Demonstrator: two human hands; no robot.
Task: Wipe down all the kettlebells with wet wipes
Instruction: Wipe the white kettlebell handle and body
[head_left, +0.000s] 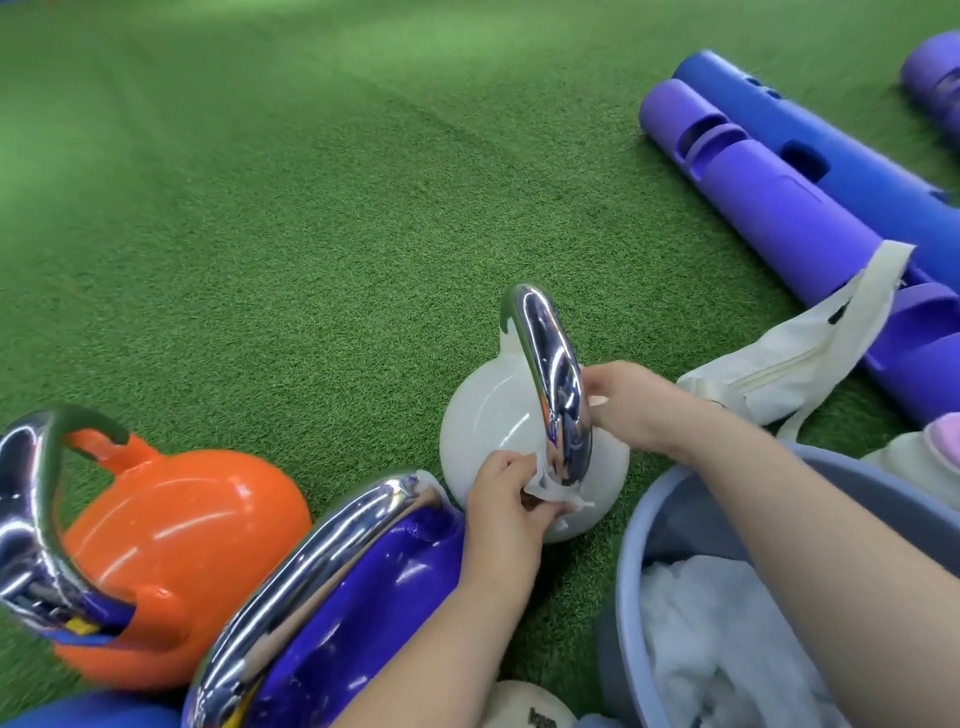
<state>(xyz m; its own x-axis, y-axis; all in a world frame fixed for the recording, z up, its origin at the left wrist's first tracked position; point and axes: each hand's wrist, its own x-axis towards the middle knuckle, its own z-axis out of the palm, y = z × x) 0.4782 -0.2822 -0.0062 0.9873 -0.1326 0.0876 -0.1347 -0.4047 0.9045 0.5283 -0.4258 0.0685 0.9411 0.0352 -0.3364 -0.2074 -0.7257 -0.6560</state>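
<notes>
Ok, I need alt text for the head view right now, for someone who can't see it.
A person's left hand rubs a wet wipe on the chrome handle of a white kettlebell on green turf, while the right hand grips the handle. Orange and purple kettlebells stand to its left; a grey bucket holding white wipes sits at right.

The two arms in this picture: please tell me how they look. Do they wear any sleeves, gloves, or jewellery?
Both forearms are bare as far as the frame shows. The left hand and right hand wear no gloves. No rings, watch or bracelet are visible.
</notes>
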